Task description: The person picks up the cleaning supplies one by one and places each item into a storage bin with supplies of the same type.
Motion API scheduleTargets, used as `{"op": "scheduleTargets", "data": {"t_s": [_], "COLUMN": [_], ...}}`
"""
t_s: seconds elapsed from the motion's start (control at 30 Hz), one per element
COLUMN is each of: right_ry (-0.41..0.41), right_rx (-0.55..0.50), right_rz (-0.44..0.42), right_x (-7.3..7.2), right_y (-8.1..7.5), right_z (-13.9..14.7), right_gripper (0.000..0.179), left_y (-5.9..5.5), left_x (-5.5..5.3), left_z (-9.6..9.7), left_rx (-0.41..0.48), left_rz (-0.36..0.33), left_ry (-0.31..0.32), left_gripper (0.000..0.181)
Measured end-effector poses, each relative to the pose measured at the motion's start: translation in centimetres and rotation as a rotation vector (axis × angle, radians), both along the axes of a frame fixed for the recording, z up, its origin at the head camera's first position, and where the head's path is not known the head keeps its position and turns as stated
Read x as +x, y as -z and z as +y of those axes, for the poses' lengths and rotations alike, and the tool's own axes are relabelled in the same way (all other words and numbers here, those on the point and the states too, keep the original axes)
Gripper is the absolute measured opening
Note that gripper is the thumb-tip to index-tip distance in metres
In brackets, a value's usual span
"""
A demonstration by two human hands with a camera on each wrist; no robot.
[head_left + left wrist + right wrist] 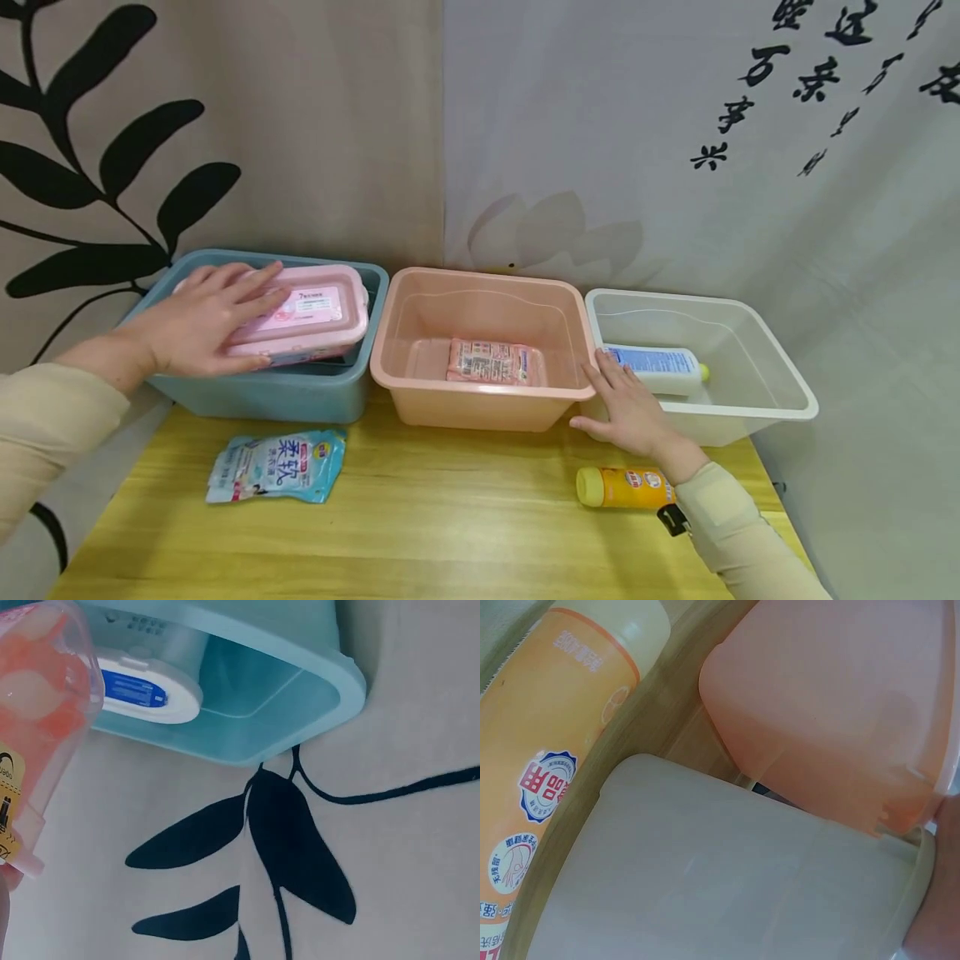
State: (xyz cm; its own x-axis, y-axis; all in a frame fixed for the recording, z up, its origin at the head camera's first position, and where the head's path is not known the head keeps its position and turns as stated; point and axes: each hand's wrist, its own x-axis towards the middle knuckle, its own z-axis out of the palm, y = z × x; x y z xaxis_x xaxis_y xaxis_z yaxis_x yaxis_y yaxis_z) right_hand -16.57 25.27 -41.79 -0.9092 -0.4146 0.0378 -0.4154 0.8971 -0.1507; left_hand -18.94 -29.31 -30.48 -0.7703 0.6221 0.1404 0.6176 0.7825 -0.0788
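The fingers of the left hand (202,321) are spread on the pink box (324,307), over the blue bin (262,396), at nine o'clock from the peach bin (480,408). At four o'clock I see the right hand (633,412), fingers also apart.

Left sleeve (52,437): long, pale beige
Right sleeve (750,533): matching pale beige, cuff at the wrist
Right cuff's edge: small black device (672,520), squarish
Hands (191,329): both bare

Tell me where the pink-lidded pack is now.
In the head view, the pink-lidded pack is at left, under the left hand, at the mouth of the blue bin beside the peach bin.
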Motion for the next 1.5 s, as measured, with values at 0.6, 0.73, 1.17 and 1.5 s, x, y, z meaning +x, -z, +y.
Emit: {"op": "scheduleTargets", "data": {"t_s": [0.6, 0.73, 1.17, 1.5], "right_ry": [-0.015, -0.014, -0.011, 0.005], "right_rx": [0.018, 0.017, 0.014, 0.016], "right_rz": [0.026, 0.032, 0.038, 0.029], "right_x": [-0.2, -0.3, -0.2, 0.0], "right_y": [0.3, 0.3, 0.4, 0.3], "right_z": [0.0, 0.1, 0.0, 0.0], "right_gripper": [0.09, 0.09, 0.09, 0.09], "left_y": [1.1, 1.4, 2.7, 3.6], "left_x": [-1.1, -1.4, -2.2, -2.9], "left_z": [0.3, 0.2, -1.2, -1.6], "left_rx": [-0.082, -0.09, -0.301, -0.283], "left_rz": [-0.036, -0.052, -0.021, -0.086], "left_ry": [0.032, 0.03, 0.182, 0.138], "left_gripper": [0.08, 0.081, 0.075, 0.076]}}
